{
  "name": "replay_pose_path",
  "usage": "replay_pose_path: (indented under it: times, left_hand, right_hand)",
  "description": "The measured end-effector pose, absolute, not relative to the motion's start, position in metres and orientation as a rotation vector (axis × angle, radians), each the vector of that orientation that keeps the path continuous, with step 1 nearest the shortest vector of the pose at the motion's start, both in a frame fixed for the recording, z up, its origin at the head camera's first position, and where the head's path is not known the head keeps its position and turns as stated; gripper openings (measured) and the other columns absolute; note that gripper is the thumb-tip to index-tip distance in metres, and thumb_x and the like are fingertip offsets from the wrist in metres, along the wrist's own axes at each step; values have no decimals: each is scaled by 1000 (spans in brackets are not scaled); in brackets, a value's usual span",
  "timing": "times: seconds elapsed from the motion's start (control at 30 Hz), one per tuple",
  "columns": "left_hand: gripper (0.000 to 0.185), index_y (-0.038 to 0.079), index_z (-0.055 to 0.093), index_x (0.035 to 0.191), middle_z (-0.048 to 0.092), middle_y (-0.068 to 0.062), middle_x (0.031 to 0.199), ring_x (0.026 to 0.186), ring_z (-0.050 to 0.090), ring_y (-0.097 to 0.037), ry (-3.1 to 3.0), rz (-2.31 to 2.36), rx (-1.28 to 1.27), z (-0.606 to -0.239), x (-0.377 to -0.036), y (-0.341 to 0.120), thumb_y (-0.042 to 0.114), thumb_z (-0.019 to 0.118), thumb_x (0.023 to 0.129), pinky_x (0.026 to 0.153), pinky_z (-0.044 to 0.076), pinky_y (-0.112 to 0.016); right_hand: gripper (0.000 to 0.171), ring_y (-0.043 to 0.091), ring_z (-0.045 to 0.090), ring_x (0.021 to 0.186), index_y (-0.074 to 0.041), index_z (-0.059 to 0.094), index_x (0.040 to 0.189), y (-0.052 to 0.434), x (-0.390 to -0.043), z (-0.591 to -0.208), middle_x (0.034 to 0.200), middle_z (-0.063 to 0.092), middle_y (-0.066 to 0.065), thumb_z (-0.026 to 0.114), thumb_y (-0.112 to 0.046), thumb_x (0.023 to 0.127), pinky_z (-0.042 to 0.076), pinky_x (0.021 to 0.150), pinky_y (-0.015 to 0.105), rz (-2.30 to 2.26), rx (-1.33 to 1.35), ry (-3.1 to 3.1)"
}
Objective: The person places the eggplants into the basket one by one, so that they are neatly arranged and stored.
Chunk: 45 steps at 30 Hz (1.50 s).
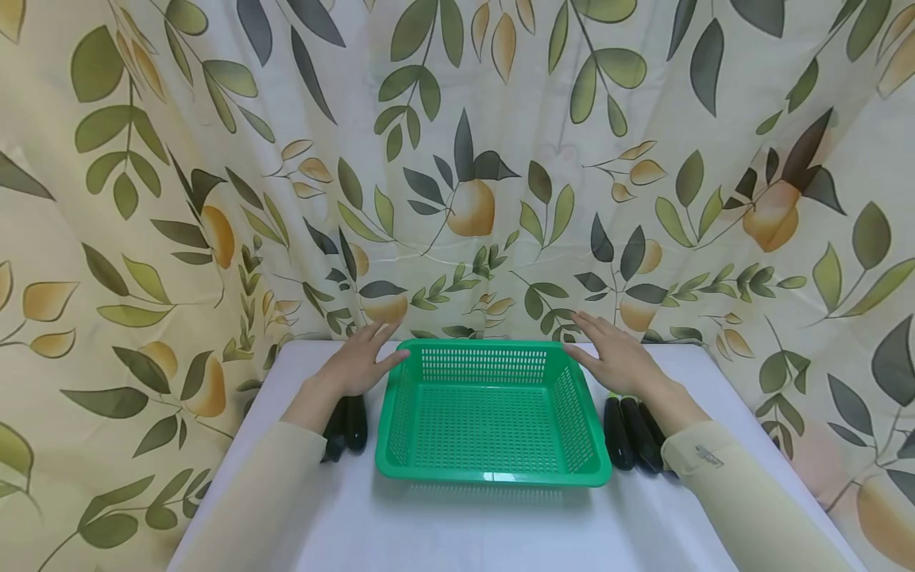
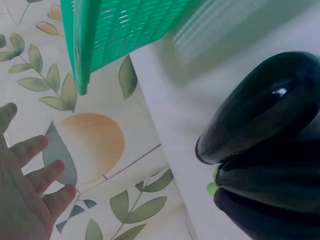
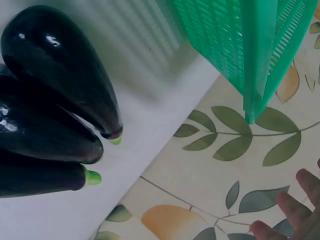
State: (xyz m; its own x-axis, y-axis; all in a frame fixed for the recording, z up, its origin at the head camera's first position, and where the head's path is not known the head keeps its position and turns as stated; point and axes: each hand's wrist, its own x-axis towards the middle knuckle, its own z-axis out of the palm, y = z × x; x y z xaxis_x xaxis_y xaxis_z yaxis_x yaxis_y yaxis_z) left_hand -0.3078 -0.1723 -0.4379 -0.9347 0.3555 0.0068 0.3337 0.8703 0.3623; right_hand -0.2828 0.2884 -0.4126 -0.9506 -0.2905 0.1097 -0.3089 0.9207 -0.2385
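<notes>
Head view showed left hand [image 1: 355, 364] and right hand [image 1: 616, 359], fingers straight, flat beside the far corners of the green basket [image 1: 492, 469], holding nothing; sleeve tag illegible. Left wrist view: dark eggplants [image 2: 260, 125] cut off at frame edge, near table edge. Right wrist view: three eggplants [image 3: 55, 85] w/ green tips, fingertips [image 3: 295, 210] barely in frame.
</notes>
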Motion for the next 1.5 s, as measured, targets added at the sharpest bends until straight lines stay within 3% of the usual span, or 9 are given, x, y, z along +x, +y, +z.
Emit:
replay_pose_path:
  times: [0.43, 0.9, 1.3, 1.5]
  left_hand:
    - [75, 33, 16, 167, 21, -16, 172, 159, 20, -42, 2926, 751, 500, -453, -295, -177, 66, 40, 104, 120, 26, -71]
    - [77, 39, 15, 166, 21, -10, 173, 159, 21, -38, 2885, 849, 463, -472, -289, -178, 75, 35, 101, 122, 26, -68]
    - [67, 30, 22, 166, 27, -14, 171, 158, 25, -40, 2852, 1030, 498, -479, -275, -174, 55, 43, 108, 122, 27, -67]
    - [64, 36, 22, 166, 27, -9, 171, 158, 25, -37, 2782, 1151, 423, -490, -270, -174, 56, 42, 108, 122, 27, -67]
  right_hand:
    - [77, 52, 28, 152, -7, 28, 164, 298, -275, -417, 168, 27, 26, 44, -57, 107, 25, 117, 74, 474, 432, -2996]
    - [74, 57, 26, 150, -7, 31, 162, 311, -270, -434, 166, 27, 30, 49, -52, 107, 23, 112, 81, 546, 331, -3023]
    - [76, 58, 24, 149, -3, 30, 161, 323, -262, -446, 165, 27, 32, 46, -54, 107, 21, 114, 79, 603, 274, -3031]
    - [76, 59, 24, 148, -2, 31, 161, 333, -258, -454, 164, 27, 33, 45, -54, 107, 21, 114, 79, 620, 261, -3028]
